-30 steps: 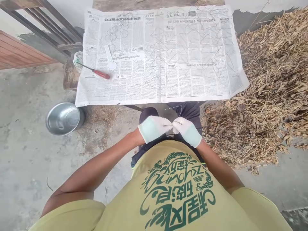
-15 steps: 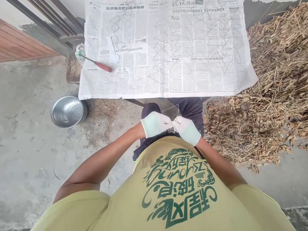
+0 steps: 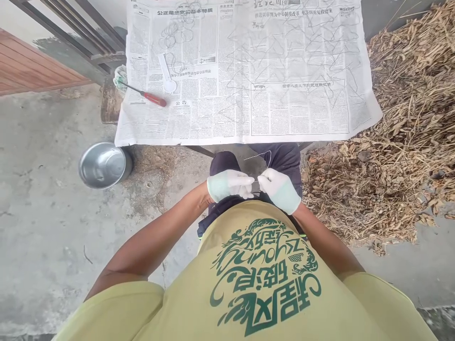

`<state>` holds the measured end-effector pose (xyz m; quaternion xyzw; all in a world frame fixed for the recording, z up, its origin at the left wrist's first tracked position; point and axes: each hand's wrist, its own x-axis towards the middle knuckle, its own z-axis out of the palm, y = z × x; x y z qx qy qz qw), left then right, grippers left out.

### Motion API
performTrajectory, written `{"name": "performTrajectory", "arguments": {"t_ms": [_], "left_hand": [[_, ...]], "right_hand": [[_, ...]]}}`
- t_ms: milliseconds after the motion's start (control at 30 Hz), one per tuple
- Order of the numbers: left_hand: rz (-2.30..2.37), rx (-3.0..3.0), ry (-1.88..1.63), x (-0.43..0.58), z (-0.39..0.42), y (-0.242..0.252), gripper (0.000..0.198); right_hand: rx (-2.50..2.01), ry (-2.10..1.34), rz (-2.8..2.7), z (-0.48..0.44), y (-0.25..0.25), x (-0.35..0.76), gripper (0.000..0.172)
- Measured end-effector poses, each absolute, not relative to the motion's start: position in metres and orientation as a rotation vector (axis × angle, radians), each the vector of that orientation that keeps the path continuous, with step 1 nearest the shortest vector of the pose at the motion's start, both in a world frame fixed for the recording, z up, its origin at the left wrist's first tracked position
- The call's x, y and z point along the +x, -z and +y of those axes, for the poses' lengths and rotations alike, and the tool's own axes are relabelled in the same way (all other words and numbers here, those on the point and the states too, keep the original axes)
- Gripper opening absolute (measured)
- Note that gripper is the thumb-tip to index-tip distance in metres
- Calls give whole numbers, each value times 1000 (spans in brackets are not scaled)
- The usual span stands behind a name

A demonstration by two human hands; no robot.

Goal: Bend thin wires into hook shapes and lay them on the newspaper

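Both hands wear white gloves with pale green cuffs and meet above my lap, just below the newspaper's near edge. My left hand (image 3: pixel 231 184) pinches a thin wire at its fingertips. Close to its right, a small gap away, my right hand (image 3: pixel 279 189) is closed on the same wire (image 3: pixel 269 155), which bends up above the fingers and runs left to a free end. More thin bent wires (image 3: pixel 284 52) lie spread over the newspaper (image 3: pixel 206 128), with looped ones (image 3: pixel 174 35) at its upper left.
On the newspaper's left lie a red-handled screwdriver (image 3: pixel 154 98) and a white spoon-like tool (image 3: pixel 169 85). A metal pot (image 3: pixel 104 166) stands on the floor at left. Dried plants (image 3: pixel 355 194) are heaped at right. A crumpled bag (image 3: pixel 121 76) is beside the table.
My hands have moved slightly apart, with a short piece of wire now showing between the fingertips. The wire's upper loop has shifted right. The view has moved a little.
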<state>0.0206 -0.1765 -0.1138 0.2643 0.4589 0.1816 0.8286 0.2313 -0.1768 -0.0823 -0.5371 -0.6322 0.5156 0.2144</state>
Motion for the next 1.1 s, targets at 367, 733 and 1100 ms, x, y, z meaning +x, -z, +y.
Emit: {"name": "performTrajectory", "arguments": {"t_ms": [367, 733, 1100], "left_hand": [[1202, 719, -122, 9, -158, 93, 50], [1348, 792, -397, 15, -163, 76, 47], [1249, 607, -893, 33, -203, 104, 56]], "right_hand": [[-1547, -1304, -1902, -181, 101, 235, 21], [-1590, -1445, -1694, -185, 102, 230, 29], [-1478, -1753, -1259, -180, 110, 228, 39]]}}
